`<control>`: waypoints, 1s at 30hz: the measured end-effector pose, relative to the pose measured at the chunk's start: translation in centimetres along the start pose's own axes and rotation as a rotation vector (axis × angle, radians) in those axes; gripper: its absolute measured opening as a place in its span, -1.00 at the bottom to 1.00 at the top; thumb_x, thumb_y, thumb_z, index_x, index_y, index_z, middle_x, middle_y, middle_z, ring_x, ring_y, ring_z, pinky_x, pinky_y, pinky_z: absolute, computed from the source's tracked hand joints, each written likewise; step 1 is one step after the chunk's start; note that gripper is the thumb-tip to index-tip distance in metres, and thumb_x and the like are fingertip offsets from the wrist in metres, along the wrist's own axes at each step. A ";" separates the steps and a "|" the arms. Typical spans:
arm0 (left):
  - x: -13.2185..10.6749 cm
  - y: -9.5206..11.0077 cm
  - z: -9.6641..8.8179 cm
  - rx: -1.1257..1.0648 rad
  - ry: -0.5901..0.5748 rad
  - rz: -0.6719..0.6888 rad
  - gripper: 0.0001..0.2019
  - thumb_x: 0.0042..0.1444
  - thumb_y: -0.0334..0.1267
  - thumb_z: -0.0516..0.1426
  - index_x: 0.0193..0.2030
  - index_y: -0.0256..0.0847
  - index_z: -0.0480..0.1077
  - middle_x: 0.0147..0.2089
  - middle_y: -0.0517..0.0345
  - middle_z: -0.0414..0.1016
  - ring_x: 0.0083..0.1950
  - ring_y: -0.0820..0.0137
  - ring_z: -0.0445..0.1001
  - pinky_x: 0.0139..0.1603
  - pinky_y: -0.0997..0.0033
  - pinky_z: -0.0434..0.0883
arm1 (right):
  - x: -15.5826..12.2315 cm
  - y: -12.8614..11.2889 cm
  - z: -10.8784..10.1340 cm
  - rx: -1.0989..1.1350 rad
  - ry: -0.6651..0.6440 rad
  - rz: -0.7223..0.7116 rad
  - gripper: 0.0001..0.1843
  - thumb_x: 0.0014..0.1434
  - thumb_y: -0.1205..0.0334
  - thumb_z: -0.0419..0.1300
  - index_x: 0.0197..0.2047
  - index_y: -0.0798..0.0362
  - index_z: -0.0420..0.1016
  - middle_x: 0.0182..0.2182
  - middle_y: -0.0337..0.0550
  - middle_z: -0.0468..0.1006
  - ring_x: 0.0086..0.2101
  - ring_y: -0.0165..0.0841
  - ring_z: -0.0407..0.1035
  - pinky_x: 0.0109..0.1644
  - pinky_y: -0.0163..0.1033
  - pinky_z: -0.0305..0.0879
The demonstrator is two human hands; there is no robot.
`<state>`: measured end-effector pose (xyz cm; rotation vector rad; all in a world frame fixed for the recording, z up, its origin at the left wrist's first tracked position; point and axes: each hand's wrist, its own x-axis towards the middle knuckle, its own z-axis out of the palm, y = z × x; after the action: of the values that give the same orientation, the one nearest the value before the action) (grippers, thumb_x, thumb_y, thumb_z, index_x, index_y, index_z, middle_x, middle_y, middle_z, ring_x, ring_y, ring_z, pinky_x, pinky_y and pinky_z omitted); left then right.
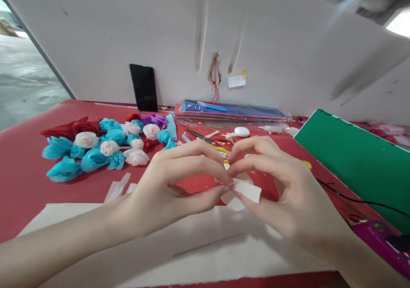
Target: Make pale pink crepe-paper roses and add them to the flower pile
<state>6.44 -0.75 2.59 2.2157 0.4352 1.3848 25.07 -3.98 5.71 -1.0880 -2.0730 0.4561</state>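
Observation:
Both hands meet over the front of the red table, working on a small piece of white crepe paper point(248, 190) folded into several petal-like flaps. My left hand point(179, 179) pinches its left edge between thumb and fingertips. From the other side, my right hand point(282, 185) grips the same paper with thumb and index finger. Below them lies a cream sheet point(205, 245) with a thin dark wire or stick point(208, 244) on it. White paper strips point(118, 187) rest beside my left wrist.
Blue, white, red and purple paper flowers point(96, 145) are heaped at left. Scissors point(200, 135) and a white oval object point(241, 132) lie behind my hands. A black phone point(143, 87) leans on the wall. At right are a green board point(355, 164), a black cable point(361, 199) and a magenta device point(378, 245).

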 end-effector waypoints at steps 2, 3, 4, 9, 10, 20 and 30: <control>-0.3 0.2 0.6 -0.066 0.075 -0.110 -0.86 0.06 -0.50 0.24 -0.35 -0.15 0.49 -0.35 0.22 0.49 -0.31 0.44 0.48 -0.24 0.48 0.46 | -0.1 -0.1 0.2 -0.007 0.044 -0.008 -0.85 0.01 0.47 0.20 -0.37 0.06 0.53 -0.22 -0.14 0.49 -0.11 -0.32 0.39 -0.09 -0.24 0.35; -0.4 0.3 0.8 -0.094 0.107 -0.174 -0.86 0.06 -0.48 0.24 -0.36 -0.14 0.49 -0.36 0.24 0.50 -0.30 0.45 0.47 -0.22 0.50 0.45 | -0.2 -0.2 0.3 -0.016 0.066 -0.009 -0.84 0.00 0.47 0.19 -0.38 0.06 0.53 -0.23 -0.14 0.49 -0.12 -0.32 0.40 -0.09 -0.24 0.35; -0.5 0.5 1.0 -0.117 0.135 -0.234 -0.87 0.07 -0.46 0.24 -0.37 -0.12 0.50 -0.35 0.26 0.50 -0.28 0.46 0.47 -0.20 0.52 0.44 | -0.3 -0.2 0.4 -0.027 0.090 -0.008 -0.85 0.01 0.46 0.18 -0.39 0.05 0.53 -0.23 -0.14 0.48 -0.13 -0.32 0.40 -0.10 -0.24 0.35; -0.5 0.5 1.4 -0.181 0.216 -0.421 -0.87 0.04 -0.39 0.29 -0.27 -0.11 0.50 -0.30 0.30 0.55 -0.26 0.44 0.47 -0.15 0.52 0.42 | -0.4 -0.5 1.1 -0.118 0.186 -0.018 -0.87 0.03 0.45 0.16 -0.42 0.08 0.52 -0.26 -0.10 0.47 -0.18 -0.32 0.40 -0.16 -0.24 0.33; -0.4 0.5 1.3 -0.187 0.218 -0.442 -0.88 0.03 -0.38 0.30 -0.28 -0.12 0.50 -0.31 0.30 0.55 -0.28 0.44 0.47 -0.14 0.51 0.42 | -0.4 -0.5 1.2 -0.130 0.197 -0.018 -0.86 0.04 0.45 0.16 -0.43 0.09 0.52 -0.26 -0.09 0.47 -0.19 -0.32 0.40 -0.18 -0.25 0.33; -0.1 0.8 1.1 -0.187 0.155 -0.564 -0.89 0.05 -0.44 0.22 -0.39 -0.13 0.47 -0.40 0.38 0.51 -0.49 0.59 0.38 -0.30 0.58 0.41 | -0.8 -0.7 1.9 -0.213 0.272 -0.039 -0.86 0.04 0.47 0.15 -0.50 0.13 0.46 -0.30 -0.10 0.39 -0.25 -0.35 0.34 -0.22 -0.23 0.25; 0.5 0.7 0.2 -0.242 0.063 -0.578 -0.90 0.07 -0.38 0.26 -0.45 -0.21 0.48 -0.43 0.36 0.57 -0.43 0.57 0.47 -0.28 0.62 0.41 | -0.9 -1.0 1.2 -0.217 0.225 0.014 -0.90 0.08 0.34 0.21 -0.45 0.02 0.52 -0.20 -0.18 0.43 -0.12 -0.38 0.35 -0.10 -0.31 0.27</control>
<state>6.87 -1.09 3.29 1.6711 0.8077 1.1203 23.97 -5.27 5.13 -1.2200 -1.9471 0.1088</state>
